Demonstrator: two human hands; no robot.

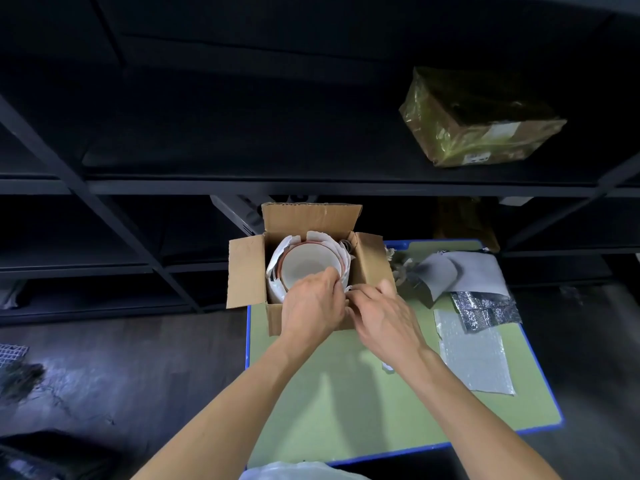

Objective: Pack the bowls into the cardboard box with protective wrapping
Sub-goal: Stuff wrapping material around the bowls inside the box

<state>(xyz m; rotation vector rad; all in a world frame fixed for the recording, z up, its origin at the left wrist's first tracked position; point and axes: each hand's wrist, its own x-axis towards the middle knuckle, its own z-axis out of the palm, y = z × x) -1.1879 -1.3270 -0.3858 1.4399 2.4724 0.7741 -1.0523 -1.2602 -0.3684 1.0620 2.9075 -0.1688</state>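
Ceramic white bowls [301, 268] in brown cardboard box [273, 318] judged fragile; left hand [311, 306], right hand [381, 315] pinch white paper wrapping [277, 261] at rim.

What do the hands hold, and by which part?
The left hand and right hand seem to pinch the white sheet wrapping at its near edge, beside the white round bowl.

dark metal shelving [311, 187] spans the background. a parcel [481, 119] in yellowish film lies on the upper shelf, right side. green table [346, 410], blue edging, on dark floor [138, 358].
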